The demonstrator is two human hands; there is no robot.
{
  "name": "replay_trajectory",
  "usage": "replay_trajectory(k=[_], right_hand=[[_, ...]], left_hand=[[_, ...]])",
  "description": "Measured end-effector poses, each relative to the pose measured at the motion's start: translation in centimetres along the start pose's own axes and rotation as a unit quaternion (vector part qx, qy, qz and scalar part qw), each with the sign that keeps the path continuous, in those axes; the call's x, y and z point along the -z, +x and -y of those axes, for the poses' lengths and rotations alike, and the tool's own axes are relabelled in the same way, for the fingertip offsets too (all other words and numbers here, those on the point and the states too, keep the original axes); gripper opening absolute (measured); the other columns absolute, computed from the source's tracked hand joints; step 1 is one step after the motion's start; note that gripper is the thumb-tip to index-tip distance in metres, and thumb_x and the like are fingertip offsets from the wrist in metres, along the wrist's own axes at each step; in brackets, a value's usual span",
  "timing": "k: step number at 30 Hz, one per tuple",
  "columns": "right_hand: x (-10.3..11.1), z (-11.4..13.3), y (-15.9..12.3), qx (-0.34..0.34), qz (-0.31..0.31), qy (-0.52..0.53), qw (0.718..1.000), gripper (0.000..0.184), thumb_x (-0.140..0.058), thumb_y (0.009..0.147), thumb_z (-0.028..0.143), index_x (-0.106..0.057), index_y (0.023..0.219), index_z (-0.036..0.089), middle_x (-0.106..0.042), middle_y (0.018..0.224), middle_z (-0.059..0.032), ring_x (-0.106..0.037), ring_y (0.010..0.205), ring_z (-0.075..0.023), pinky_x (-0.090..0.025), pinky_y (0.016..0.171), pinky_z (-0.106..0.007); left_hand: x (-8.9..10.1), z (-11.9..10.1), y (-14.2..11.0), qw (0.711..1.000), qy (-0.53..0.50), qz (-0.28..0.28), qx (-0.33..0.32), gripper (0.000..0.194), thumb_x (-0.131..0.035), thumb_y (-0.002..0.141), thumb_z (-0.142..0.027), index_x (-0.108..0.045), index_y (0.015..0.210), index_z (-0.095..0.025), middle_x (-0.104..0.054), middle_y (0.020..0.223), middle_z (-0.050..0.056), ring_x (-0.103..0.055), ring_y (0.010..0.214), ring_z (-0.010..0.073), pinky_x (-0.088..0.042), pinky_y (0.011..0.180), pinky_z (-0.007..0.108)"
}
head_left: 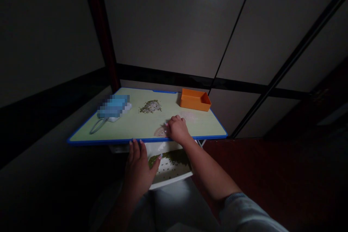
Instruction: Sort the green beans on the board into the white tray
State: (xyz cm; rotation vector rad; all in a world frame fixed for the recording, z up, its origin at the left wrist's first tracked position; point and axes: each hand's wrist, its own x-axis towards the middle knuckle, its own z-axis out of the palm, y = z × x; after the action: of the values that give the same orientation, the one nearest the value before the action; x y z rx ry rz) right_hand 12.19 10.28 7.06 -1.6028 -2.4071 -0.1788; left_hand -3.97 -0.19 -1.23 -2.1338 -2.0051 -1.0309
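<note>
Left hand (138, 171) is hanging over a white tray (171, 182) of green seeds (169, 159), fingers spread open, while the right hand (176, 129) is pressing curled fingers onto the blue-edged cutting board (130, 127).

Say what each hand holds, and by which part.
Neither clearly holds anything: the right hand rests cupped on the green board; the left hand touches its blue edge, whether gripping cannot be told.

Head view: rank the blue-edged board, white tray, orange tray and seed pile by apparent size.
Blue-edged board largest; then white tray, though nearness to the camera makes its rank over the orange tray unsure; seed pile smallest.
</note>
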Motion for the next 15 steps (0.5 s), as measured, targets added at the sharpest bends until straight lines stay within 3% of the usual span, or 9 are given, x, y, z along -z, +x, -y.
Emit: replay_trajectory(k=[3, 6, 11, 15], right_hand=[[-0.3, 0.9, 0.4, -0.028, -0.03, -0.023, 0.999, 0.035, -0.035, 0.095, 0.031, -0.065, 0.096, 0.014, -0.061, 0.105, -0.0148, -0.045, 0.105, -0.0254, -0.034, 0.086, -0.04], [-0.4, 0.2, 0.8, -0.075, -0.037, -0.037, 0.996, 0.038, -0.033, 0.095, 0.03, -0.066, 0.096, 0.013, -0.061, 0.105, -0.0174, -0.045, 0.105, -0.0275, -0.033, 0.087, -0.043], [-0.2, -3.2, 0.9, -0.182, -0.018, -0.049, 0.982, 0.034, -0.041, 0.089, 0.029, -0.068, 0.099, 0.01, -0.06, 0.109, -0.0211, -0.046, 0.106, -0.0299, -0.033, 0.087, -0.045], [-0.2, -5.9, 0.6, -0.258, -0.04, -0.048, 0.964, 0.035, -0.041, 0.09, 0.029, -0.069, 0.099, 0.01, -0.061, 0.109, -0.0219, -0.046, 0.106, -0.0298, -0.033, 0.087, -0.043]], left_hand=[[0.0, 0.0, 0.0, 1.0, 0.0, 0.002, 0.001, 0.082, -0.043, 0.083, -0.052, -0.028, 0.139, 0.005, -0.02, 0.15, 0.031, -0.008, 0.143, 0.0362, -0.024, 0.112, 0.051], [0.1, -0.1, -0.1, 1.0, -0.002, 0.0, 0.006, 0.081, -0.043, 0.083, -0.052, -0.028, 0.14, 0.005, -0.021, 0.15, 0.031, -0.009, 0.143, 0.0357, -0.023, 0.112, 0.051], [0.3, -0.4, 0.0, 1.0, 0.003, 0.008, 0.009, 0.081, -0.045, 0.083, -0.05, -0.029, 0.139, 0.005, -0.021, 0.149, 0.032, -0.01, 0.143, 0.0371, -0.027, 0.11, 0.052], [0.3, -0.5, 0.0, 1.0, 0.007, 0.009, 0.012, 0.079, -0.045, 0.083, -0.05, -0.029, 0.14, 0.002, -0.02, 0.151, 0.03, -0.01, 0.143, 0.037, -0.029, 0.108, 0.054]])
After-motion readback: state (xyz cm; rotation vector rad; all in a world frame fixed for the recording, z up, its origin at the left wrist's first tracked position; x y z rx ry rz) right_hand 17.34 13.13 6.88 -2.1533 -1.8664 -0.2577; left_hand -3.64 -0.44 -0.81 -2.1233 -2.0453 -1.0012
